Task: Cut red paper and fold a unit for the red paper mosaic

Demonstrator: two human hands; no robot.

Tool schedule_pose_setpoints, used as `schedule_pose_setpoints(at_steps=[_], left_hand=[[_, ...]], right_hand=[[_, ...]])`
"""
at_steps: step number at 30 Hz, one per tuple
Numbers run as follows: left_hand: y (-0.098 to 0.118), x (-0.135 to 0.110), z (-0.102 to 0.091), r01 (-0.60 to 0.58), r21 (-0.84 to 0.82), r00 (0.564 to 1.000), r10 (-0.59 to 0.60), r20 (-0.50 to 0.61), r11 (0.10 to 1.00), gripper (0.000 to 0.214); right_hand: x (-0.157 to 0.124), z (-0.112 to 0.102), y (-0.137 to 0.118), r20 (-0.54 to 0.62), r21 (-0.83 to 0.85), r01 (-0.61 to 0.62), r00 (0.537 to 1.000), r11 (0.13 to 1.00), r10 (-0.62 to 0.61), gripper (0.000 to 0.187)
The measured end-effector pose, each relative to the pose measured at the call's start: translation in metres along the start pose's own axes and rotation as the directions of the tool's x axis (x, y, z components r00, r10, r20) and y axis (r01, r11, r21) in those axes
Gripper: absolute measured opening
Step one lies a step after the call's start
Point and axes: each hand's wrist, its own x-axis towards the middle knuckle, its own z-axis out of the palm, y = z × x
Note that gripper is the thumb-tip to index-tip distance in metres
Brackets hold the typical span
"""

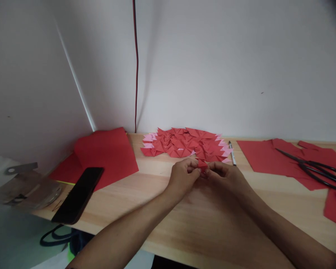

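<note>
Between my two hands is a small folded piece of red paper [202, 165], just above the wooden table. My left hand [184, 172] pinches its left side, thumb in front. On the right side, the fingertips of my right hand [223, 173] close on the same piece. Fingers cover part of it, so its full shape is hidden. Right behind my hands lies a wide spread of folded red and pink paper pieces [182, 144], overlapping in rows with pointed tips.
Red sheets [109, 157] and a black phone [80, 194] lie left, near a clear container [33, 190]. A marker [232, 153] rests beside the folded pieces. At right, black-handled scissors [310, 164] lie on red paper [263, 157]. A cable [136, 67] hangs along the wall.
</note>
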Motion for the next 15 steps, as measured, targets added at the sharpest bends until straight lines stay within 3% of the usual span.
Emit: schedule_pose_setpoints(at_steps=[4, 7, 10, 15], left_hand=[[-0.0011, 0.0014, -0.0006, 0.074, -0.099, 0.997, -0.071, 0.026, 0.992, 0.008], [0.0006, 0.0001, -0.0014, 0.014, -0.012, 1.0, -0.014, 0.005, 1.0, 0.009], [0.0024, -0.0021, -0.0017, -0.057, 0.078, 0.998, 0.057, 0.001, 0.995, 0.009], [0.0015, -0.0023, -0.0019, -0.033, 0.041, 0.999, 0.032, 0.023, 0.999, 0.003]], right_hand=[[0.0032, -0.0037, 0.0032, 0.07, 0.109, -0.071, 0.995, 0.992, 0.064, 0.019], [0.0058, -0.0052, 0.006, 0.105, 0.146, -0.081, 0.992, 0.986, 0.066, 0.021], [0.0066, -0.0044, 0.0068, 0.091, 0.1, -0.046, 0.995, 0.994, 0.037, 0.022], [0.0036, -0.0025, 0.0042, 0.029, 0.002, 0.017, 0.999, 1.0, -0.017, 0.017]])
